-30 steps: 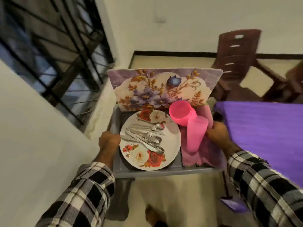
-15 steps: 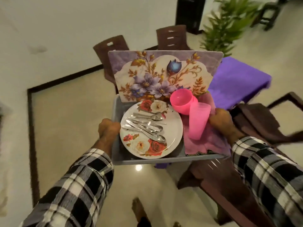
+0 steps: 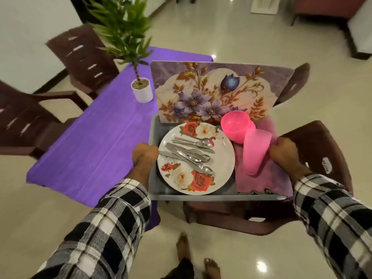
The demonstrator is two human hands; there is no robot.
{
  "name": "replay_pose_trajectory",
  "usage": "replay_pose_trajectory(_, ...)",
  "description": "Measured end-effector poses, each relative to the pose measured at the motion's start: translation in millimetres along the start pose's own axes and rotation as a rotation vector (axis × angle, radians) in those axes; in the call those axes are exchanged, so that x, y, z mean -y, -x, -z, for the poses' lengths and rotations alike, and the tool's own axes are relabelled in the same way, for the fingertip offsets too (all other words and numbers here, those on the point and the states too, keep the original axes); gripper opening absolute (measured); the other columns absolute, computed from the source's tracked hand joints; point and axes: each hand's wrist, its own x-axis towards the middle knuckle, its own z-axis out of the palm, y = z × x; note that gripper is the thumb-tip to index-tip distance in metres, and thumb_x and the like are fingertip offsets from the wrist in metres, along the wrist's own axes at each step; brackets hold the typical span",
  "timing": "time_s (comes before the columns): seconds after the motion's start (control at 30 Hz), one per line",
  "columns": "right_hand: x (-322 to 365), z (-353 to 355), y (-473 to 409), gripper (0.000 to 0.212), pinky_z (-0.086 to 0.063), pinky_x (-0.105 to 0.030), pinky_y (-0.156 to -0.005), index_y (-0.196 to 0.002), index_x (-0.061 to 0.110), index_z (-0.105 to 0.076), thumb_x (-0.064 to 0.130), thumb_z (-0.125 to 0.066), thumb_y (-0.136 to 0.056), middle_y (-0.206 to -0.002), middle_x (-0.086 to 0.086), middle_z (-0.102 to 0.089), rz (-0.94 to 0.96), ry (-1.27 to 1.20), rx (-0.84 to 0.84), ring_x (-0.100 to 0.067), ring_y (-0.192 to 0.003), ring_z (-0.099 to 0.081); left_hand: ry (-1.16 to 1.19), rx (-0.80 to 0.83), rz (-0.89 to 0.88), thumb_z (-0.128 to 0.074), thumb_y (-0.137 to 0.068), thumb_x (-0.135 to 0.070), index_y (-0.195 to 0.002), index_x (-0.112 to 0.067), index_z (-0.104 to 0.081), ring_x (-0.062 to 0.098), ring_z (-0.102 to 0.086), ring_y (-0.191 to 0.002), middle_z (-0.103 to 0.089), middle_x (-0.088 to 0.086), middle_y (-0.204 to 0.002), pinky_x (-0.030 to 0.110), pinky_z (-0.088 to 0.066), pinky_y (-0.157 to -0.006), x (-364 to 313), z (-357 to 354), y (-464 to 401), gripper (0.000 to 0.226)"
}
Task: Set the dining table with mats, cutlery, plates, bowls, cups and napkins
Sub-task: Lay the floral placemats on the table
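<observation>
Carrying a grey tray (image 3: 155, 137) between both hands, held off the surface (image 3: 96, 141), partly over its right edge and above a brown plastic chair (image 3: 314, 150).

Left hand (image 3: 144, 156) grips the tray's left rim, fingers curled over it. Right hand (image 3: 283, 153) grips the right rim, fingers curled, touching the pink napkin (image 3: 263, 178) that lies in the tray's right half.

Tray contents:
- floral plate (image 3: 223, 158) in the left half, just beside the left hand
- cutlery (image 3: 190, 154) piled on the plate: spoons, knives, a fork or so; count unclear
- pink bowl (image 3: 235, 123) at the back right, tilted on its side, opening toward the camera
- pink cup (image 3: 254, 152) lying tilted on the napkin, touching the bowl, just beside the right hand
- floral place mat (image 3: 217, 93) standing upright along the tray's far edge, behind plate and bowl

Surface is covered by a purple tablecloth (image 3: 84, 168), with a potted plant (image 3: 138, 85) in a white pot near the mat's left edge. Two more brown chairs (image 3: 84, 57) on the far left side. Plaid sleeves (image 3: 104, 234) on both arms; bare feet (image 3: 183, 244) on the glossy tile floor (image 3: 251, 37) below the tray.
</observation>
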Motion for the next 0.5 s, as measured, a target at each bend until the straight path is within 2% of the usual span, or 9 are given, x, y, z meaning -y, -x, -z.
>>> replay_pose_trajectory(0.17, -51, -8, -6, 0.059, -0.053, -0.05, -0.084, -0.101, -0.005, -0.07, 0.042, -0.047, -0.074, -0.104, -0.034, -0.069, -0.18, -0.031, -0.049, -0.052, -0.099, -0.067, -0.08, 0.07, -0.078, -0.061, -0.096, -0.015, -0.127, -0.001, -0.07, 0.043, -0.065, -0.125, -0.068, 0.024, -0.135, 0.044, -0.054, -0.097, -41, -62, -20, 0.035)
replay_pose_trajectory(0.3, -82, -34, -9, 0.058, -0.051, -0.049, -0.083, -0.105, -0.007, -0.068, 0.042, -0.049, -0.082, -0.108, -0.036, -0.068, -0.3, -0.062, -0.044, -0.053, -0.103, -0.066, -0.182, 0.107, -0.079, -0.06, -0.097, -0.014, -0.13, -0.002, -0.069, 0.043, -0.063, -0.128, -0.066, 0.024, -0.139, 0.045, -0.054, -0.099, -48, -101, -35, 0.036)
replay_pose_trajectory(0.4, -98, -59, -16, 0.065, -0.051, -0.049, -0.084, -0.103, -0.01, -0.067, 0.043, -0.042, -0.075, -0.108, -0.037, -0.068, -0.338, -0.078, -0.006, -0.053, -0.101, -0.065, -0.246, 0.124, -0.041, -0.062, -0.097, -0.013, -0.132, -0.003, -0.068, 0.042, -0.063, -0.128, -0.066, 0.022, -0.14, 0.044, -0.054, -0.098, -43, -126, -43, 0.037)
replay_pose_trajectory(0.5, -103, -81, -26, 0.063, -0.049, -0.046, -0.081, -0.102, -0.009, -0.067, 0.041, -0.044, -0.071, -0.105, -0.036, -0.068, -0.349, -0.078, 0.033, -0.052, -0.1, -0.065, -0.301, 0.136, -0.008, -0.064, -0.098, -0.014, -0.133, -0.003, -0.067, 0.043, -0.065, -0.124, -0.067, 0.023, -0.137, 0.043, -0.054, -0.092, -33, -149, -53, 0.037)
